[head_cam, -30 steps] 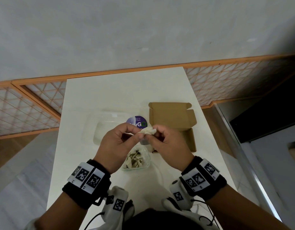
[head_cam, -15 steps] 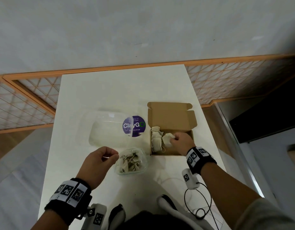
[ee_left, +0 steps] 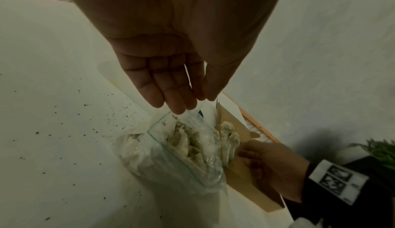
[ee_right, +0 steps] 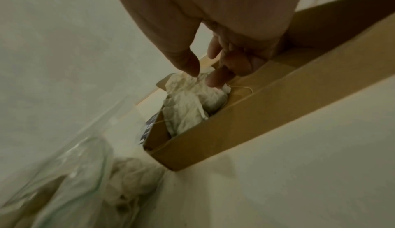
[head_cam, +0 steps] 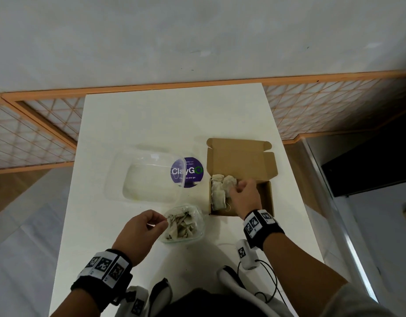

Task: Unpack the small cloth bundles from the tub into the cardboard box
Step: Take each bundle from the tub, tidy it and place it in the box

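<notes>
Since 0.5 s ago, little changed: right hand [head_cam: 244,197] still fingering, uncurled, four bundles [head_cam: 221,191] in box [head_cam: 267,197]; left hand [head_cam: 140,232] empty, relaxed, at tub's [head_cam: 198,227] 9 o'clock.

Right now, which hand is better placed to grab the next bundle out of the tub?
Left. The left hand hovers at the tub rim, empty; the right hand is inside the cardboard box.

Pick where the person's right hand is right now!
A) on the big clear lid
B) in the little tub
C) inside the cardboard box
C: the right hand reaches into the cardboard box, fingertips on the cloth bundles there, away from the tub.
</notes>
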`<state>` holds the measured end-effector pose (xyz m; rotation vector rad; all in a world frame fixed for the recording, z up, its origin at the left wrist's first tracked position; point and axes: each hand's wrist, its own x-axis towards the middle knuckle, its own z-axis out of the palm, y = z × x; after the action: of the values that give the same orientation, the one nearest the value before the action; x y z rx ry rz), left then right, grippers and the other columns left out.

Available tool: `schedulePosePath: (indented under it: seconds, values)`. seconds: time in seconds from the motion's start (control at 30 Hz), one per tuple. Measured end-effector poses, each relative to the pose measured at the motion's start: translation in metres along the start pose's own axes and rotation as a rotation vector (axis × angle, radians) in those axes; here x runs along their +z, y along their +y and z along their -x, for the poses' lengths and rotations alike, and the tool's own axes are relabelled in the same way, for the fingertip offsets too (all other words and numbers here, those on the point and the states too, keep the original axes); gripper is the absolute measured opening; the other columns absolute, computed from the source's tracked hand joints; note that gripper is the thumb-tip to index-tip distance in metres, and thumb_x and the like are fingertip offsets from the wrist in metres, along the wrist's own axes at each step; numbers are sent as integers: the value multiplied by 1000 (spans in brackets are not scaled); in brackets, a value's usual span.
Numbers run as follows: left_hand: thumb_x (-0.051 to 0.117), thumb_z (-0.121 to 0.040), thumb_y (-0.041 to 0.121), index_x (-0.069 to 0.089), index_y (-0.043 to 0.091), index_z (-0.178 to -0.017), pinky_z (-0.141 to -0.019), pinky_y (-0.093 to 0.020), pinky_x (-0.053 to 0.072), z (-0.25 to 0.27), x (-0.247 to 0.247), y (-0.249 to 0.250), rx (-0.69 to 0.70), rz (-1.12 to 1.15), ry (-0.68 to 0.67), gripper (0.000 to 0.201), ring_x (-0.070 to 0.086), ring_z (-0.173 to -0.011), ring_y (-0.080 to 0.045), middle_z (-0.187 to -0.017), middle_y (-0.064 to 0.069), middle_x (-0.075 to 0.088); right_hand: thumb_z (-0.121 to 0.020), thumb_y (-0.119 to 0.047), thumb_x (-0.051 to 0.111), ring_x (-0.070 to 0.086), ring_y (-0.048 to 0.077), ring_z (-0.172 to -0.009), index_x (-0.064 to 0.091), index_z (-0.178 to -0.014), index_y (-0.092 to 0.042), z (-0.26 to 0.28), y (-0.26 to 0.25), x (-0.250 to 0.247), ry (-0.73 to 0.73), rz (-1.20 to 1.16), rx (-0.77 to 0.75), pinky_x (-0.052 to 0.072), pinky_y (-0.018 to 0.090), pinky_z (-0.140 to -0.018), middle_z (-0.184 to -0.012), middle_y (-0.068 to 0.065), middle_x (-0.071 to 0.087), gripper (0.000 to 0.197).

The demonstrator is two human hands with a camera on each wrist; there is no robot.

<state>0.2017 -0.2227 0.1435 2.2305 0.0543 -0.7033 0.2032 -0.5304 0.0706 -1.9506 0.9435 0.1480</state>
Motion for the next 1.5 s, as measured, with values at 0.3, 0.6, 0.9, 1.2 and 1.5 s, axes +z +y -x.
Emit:
schedulePosePath:
  seconds: [0.3,0.6,0.9,1.2,1.5]
  values:
    - [60,-99,43,68,33,-124,-99,-25,48,-1,18,5,95,-428,-180,28,64,-115,-9,-125,15,67,-98,-42,61,60,14,-91,64,-106,-25,51,5,6,-430,551,-440,52,32,-81,-104,-8,59,19]
    - [56,-99,28,59,28,-130,-76,-37,59,5,36,-14,138,-813,-222,32,70,-91,-29,-136,2,44,-103,-25,52,62,21,-94,62,-115,-23,54,13,26,-356,754,-554,52,34,-77,-114,-3,58,16]
    - [48,-105,29,65,29,-119,-66,-36,54,18,25,-46,166,-809,-209,22,69,-83,-28,-124,5,50,-105,-17,48,62,23,-93,63,-117,-21,75,11,48,-467,835,-647,53,36,-76,-118,0,57,19]
    - [48,-106,26,69,29,-122,-80,-31,55,33,8,-66,201,-761,-247,27,68,-99,-21,-124,6,59,-105,-17,47,64,23,-95,66,-116,-20,93,6,71,-535,828,-682,56,38,-81,-119,0,58,23]
    - [48,-102,52,55,24,-101,-73,-35,50,29,4,-47,101,-667,-33,29,65,-92,-23,-102,2,65,-106,-34,46,57,15,-89,67,-115,-23,108,-15,63,-487,778,-720,49,30,-73,-112,-3,59,25]
